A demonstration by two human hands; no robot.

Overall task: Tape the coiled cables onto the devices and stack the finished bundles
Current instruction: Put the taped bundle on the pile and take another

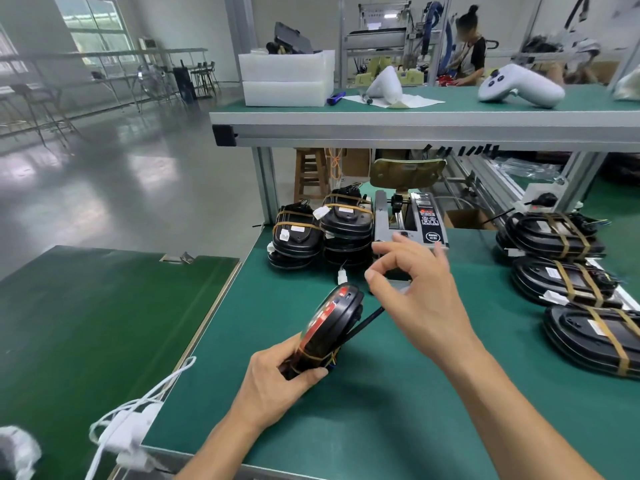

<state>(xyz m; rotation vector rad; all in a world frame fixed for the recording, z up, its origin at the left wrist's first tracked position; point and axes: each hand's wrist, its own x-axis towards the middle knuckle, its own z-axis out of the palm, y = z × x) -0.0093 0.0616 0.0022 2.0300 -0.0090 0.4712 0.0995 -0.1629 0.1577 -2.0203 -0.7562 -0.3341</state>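
Note:
My left hand (284,379) grips a black oval device (332,323) on edge above the green mat, its lower end wrapped with brown tape and a coiled cable. My right hand (415,289) is raised in front of the grey tape dispenser (415,220), thumb and fingers curved near its outlet; whether it pinches a tape strip I cannot tell. Two stacks of taped bundles (322,226) stand left of the dispenser. Three more taped devices (568,271) lie along the right side.
A raised shelf (415,126) spans above the dispenser, carrying white foam boxes (287,77) and a white controller (519,86). A white charger and cable (128,431) lie at the bench's near left corner. Another person works far behind.

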